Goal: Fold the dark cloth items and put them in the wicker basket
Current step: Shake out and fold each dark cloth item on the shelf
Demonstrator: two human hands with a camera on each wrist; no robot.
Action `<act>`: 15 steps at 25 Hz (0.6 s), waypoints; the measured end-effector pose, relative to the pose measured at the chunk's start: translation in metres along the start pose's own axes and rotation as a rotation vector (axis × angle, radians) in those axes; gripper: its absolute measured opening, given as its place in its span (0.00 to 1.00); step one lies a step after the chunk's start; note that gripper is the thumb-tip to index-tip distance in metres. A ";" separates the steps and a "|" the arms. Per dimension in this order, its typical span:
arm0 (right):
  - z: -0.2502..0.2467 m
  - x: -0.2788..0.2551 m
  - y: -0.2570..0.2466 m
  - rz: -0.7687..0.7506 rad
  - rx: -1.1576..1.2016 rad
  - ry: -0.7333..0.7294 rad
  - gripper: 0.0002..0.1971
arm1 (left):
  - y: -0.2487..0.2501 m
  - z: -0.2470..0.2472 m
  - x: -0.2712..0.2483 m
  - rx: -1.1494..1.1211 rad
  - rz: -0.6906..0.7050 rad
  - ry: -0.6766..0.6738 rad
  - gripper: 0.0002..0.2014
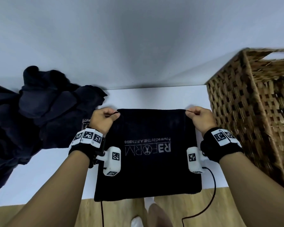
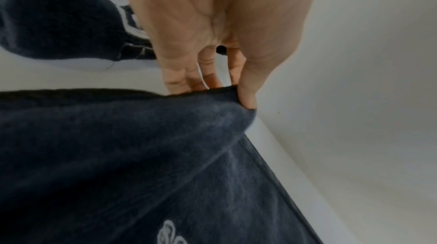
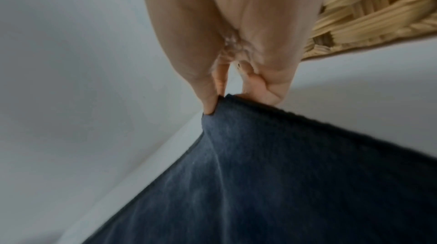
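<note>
- White table (image 1: 154,97) carries dark towel (image 1: 147,169), flat at centre, ready for folding.
- Left hand (image 1: 103,118) and right hand (image 1: 199,117) each pinch a far corner, likely to draw it over.
- Wicker basket (image 1: 252,99) stands just right; unfolded dark pile (image 1: 39,108) waits left.

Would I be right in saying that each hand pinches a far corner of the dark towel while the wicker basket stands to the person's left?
Not quite. The left hand and right hand do pinch the far corners of the towel, but the head view shows the wicker basket standing to the person's right.
</note>
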State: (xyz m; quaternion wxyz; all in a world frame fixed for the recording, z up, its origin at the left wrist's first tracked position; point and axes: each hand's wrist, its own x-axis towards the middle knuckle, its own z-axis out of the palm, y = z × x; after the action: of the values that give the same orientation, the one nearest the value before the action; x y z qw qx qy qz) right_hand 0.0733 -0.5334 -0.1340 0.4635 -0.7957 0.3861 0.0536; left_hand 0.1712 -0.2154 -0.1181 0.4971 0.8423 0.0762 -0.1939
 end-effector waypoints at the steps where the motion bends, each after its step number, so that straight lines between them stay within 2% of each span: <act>1: -0.003 0.003 0.001 0.025 0.045 -0.025 0.09 | 0.000 -0.001 0.000 -0.039 -0.019 -0.009 0.11; 5: -0.014 0.002 0.000 0.144 0.187 -0.116 0.07 | 0.004 -0.008 -0.001 -0.093 -0.007 -0.017 0.01; 8: -0.023 -0.009 -0.006 0.265 0.229 -0.228 0.05 | 0.012 -0.017 -0.010 -0.129 0.033 0.042 0.05; 10: -0.030 -0.017 -0.011 0.313 0.236 -0.281 0.06 | 0.019 -0.028 -0.020 -0.132 0.056 0.066 0.04; 13: -0.051 -0.042 -0.028 0.289 0.372 -0.254 0.08 | 0.035 -0.053 -0.046 -0.138 0.088 0.072 0.02; 15: -0.068 -0.070 -0.047 0.198 0.471 -0.236 0.07 | 0.049 -0.076 -0.070 -0.112 0.157 0.086 0.03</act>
State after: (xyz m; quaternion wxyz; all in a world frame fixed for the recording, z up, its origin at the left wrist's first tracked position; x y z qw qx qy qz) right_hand 0.0369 -0.5342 -0.0321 0.6699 -0.6129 0.4071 0.0999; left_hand 0.1419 -0.1696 -0.0174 0.5531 0.8243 0.0421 -0.1133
